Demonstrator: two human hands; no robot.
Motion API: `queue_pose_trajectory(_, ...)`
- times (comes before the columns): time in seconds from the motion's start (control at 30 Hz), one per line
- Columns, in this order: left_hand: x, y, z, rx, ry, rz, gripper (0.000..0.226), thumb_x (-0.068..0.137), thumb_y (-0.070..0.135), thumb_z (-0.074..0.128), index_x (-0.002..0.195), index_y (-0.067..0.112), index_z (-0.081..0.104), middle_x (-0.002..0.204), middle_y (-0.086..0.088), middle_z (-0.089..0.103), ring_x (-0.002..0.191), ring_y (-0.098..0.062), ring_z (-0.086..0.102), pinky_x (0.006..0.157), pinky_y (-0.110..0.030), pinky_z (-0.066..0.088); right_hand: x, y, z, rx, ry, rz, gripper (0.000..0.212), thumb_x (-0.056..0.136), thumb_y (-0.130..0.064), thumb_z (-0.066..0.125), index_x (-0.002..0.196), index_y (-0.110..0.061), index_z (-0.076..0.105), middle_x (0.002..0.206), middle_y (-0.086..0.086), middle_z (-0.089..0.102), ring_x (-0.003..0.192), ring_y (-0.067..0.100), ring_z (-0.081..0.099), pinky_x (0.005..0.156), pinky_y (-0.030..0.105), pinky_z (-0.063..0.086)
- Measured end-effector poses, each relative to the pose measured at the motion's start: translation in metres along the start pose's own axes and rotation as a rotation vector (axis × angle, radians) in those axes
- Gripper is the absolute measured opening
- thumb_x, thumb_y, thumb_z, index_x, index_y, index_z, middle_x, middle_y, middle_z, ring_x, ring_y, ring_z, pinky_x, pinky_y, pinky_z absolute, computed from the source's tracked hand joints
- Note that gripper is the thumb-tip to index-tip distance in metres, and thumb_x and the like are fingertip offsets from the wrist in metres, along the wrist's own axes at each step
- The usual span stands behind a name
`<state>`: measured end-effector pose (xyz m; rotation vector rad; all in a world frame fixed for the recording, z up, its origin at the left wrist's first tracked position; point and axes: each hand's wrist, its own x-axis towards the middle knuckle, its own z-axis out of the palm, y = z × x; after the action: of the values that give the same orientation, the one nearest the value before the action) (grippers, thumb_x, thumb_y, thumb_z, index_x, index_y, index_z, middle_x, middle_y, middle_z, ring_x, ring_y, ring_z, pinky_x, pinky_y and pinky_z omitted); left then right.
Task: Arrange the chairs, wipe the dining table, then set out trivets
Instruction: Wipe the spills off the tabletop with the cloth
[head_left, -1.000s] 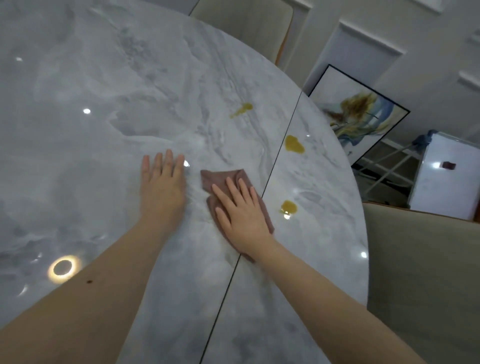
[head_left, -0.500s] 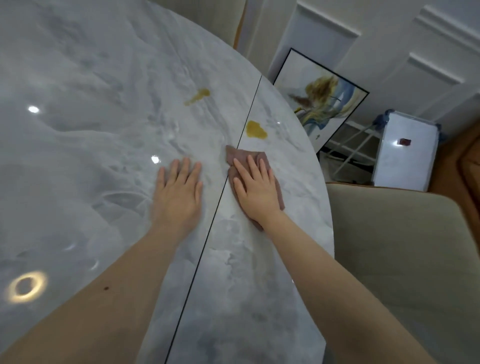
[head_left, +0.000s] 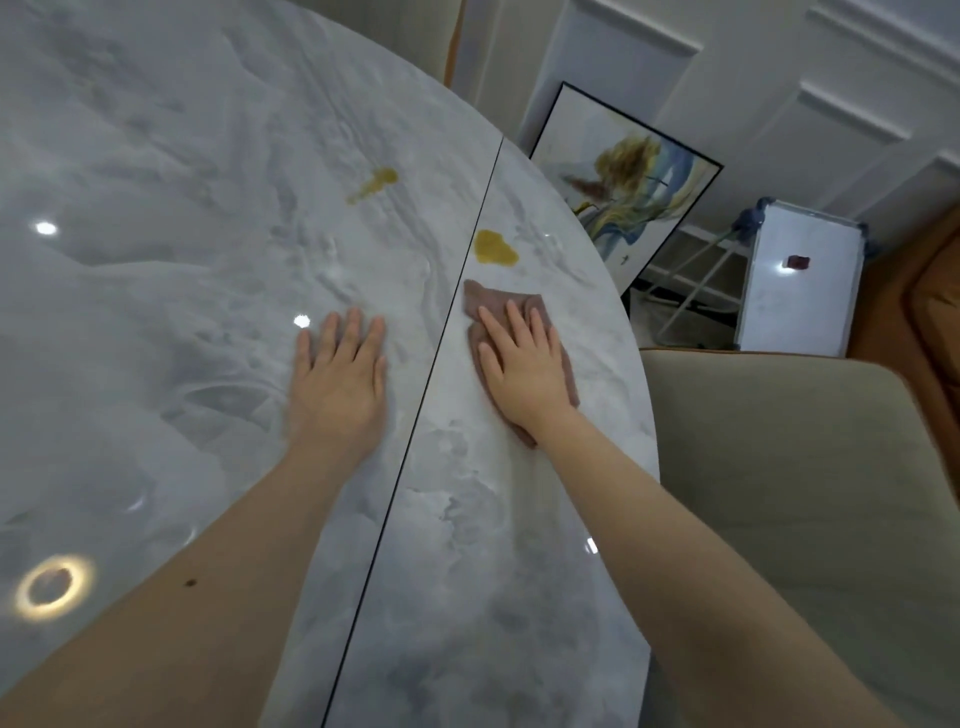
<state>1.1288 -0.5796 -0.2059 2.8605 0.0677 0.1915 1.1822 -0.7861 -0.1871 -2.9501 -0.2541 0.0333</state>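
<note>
A round grey marble dining table (head_left: 171, 291) fills the left of the view, split by a dark seam. My right hand (head_left: 524, 364) lies flat, fingers straight, pressing a brown cloth (head_left: 485, 301) onto the table just right of the seam. Beyond the cloth sits a yellow spill (head_left: 496, 248), a short gap from the cloth's far edge. Left of the seam, farther back, is a second, streaky yellow spill (head_left: 375, 183). My left hand (head_left: 340, 382) rests flat on the marble left of the seam, holding nothing.
A beige upholstered chair (head_left: 795, 488) stands against the table's right edge. A framed painting (head_left: 623, 182) leans on the white panelled wall behind the table. A white box (head_left: 797, 296) and a white rack (head_left: 691, 286) stand on the floor beside it.
My right hand slid the cloth rightward across the seam and over the near yellow spill, which no longer shows. My left hand also shifted right, toward the seam.
</note>
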Motion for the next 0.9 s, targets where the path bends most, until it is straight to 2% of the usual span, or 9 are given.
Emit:
queue_pose_trajectory(0.1,0.0,-0.001,0.002,0.0,0.019,0.023,0.052,0.099,0.031,0.019,0.148,0.017,0.03,0.155,-0.007,0.026,0.144,-0.028,0.019,0.116,-0.045,0.005,-0.065,-0.022,0.004,0.016,-0.022,-0.233,0.054,0.095,-0.049,0.021,0.147,-0.037,0.03,0.159,0.001,0.02,0.148,0.024,0.007,0.119,0.044,0.004)
queue_pose_trajectory(0.17,-0.001,-0.001,0.0,-0.006,0.033,0.019,0.054,0.097,0.031,0.02,0.146,0.015,0.034,0.153,-0.01,0.031,0.142,-0.031,0.024,0.116,-0.048,0.008,-0.117,-0.01,-0.001,-0.018,-0.1,-0.375,0.05,0.099,-0.047,0.025,0.148,-0.041,0.02,0.16,-0.005,0.011,0.149,0.018,-0.003,0.12,0.039,-0.003)
queue_pose_trajectory(0.23,-0.001,0.003,-0.005,0.042,0.033,0.014,0.051,0.097,0.025,0.022,0.146,0.012,0.034,0.152,-0.013,0.032,0.141,-0.034,0.026,0.115,-0.05,0.008,-0.135,0.017,-0.01,-0.024,-0.141,-0.411,0.05,0.1,-0.05,0.024,0.148,-0.045,0.014,0.16,-0.01,0.005,0.148,0.012,-0.01,0.12,0.035,-0.007)
queue_pose_trajectory(0.37,0.002,0.026,-0.016,0.209,-0.042,-0.022,0.055,0.092,0.011,0.029,0.145,0.005,0.023,0.152,-0.018,0.026,0.138,-0.036,0.026,0.117,-0.047,0.003,-0.106,0.056,-0.018,-0.046,-0.095,-0.225,0.055,0.095,-0.06,0.013,0.148,-0.044,0.015,0.16,-0.008,0.01,0.148,0.015,-0.006,0.121,0.04,0.003)
queue_pose_trajectory(0.5,0.024,0.034,-0.014,0.174,-0.029,-0.029,0.047,0.092,0.01,0.042,0.137,0.0,0.038,0.143,-0.019,0.039,0.133,-0.036,0.034,0.113,-0.046,0.009,-0.057,0.066,-0.018,-0.016,-0.048,-0.046,0.053,0.097,-0.053,0.018,0.149,-0.042,0.017,0.16,-0.005,0.01,0.148,0.019,-0.002,0.12,0.036,-0.003)
queue_pose_trajectory(0.63,0.07,0.031,-0.002,0.085,-0.008,-0.068,0.045,0.097,0.017,0.032,0.139,0.003,0.038,0.146,-0.018,0.036,0.136,-0.036,0.028,0.112,-0.046,0.011,0.023,0.071,-0.02,-0.011,-0.019,0.018,0.051,0.101,-0.044,0.026,0.151,-0.036,0.017,0.161,0.0,0.009,0.148,0.024,-0.002,0.12,0.041,-0.002)
queue_pose_trajectory(0.77,0.112,0.033,0.009,0.067,0.05,-0.131,0.045,0.098,0.021,0.038,0.138,0.0,0.04,0.144,-0.023,0.038,0.134,-0.041,0.031,0.111,-0.05,0.016,0.108,0.062,-0.017,-0.004,-0.024,0.089,0.053,0.101,-0.044,0.024,0.152,-0.031,0.015,0.161,0.003,0.007,0.148,0.028,-0.001,0.119,0.045,-0.004)
queue_pose_trajectory(0.9,0.14,0.033,0.019,0.035,0.088,-0.189,0.047,0.099,0.024,0.034,0.14,0.001,0.038,0.147,-0.021,0.036,0.135,-0.039,0.03,0.111,-0.05,0.02,0.166,0.037,-0.011,0.018,-0.051,0.073,0.054,0.1,-0.044,0.02,0.152,-0.032,0.013,0.161,0.003,0.005,0.148,0.028,-0.004,0.119,0.047,-0.007)
